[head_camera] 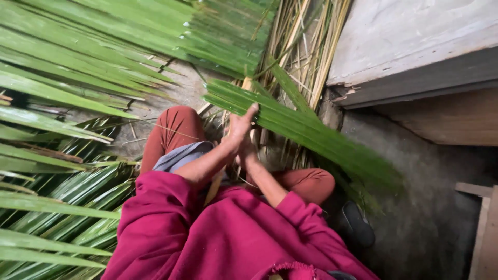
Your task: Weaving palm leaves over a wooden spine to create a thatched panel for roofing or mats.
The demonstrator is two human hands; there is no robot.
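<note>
I sit on the ground in a magenta top and rust-red trousers, with both hands raised close together in front of my knees. My left hand (240,128) grips the base of a bundle of long green palm leaflets (311,136), which slants away to the lower right and is blurred at its far end. My right hand (249,154) is just below and partly behind the left, closed on the same bundle. A pale stalk (212,191) runs down between my forearms toward my lap.
Green palm fronds (57,103) cover the ground on the left and at the top. Dry straw-coloured stalks (306,41) lean at top centre. A grey concrete ledge (415,41) stands at top right, a wooden board (485,233) at the right edge, and a dark sandal (358,224) by my right knee.
</note>
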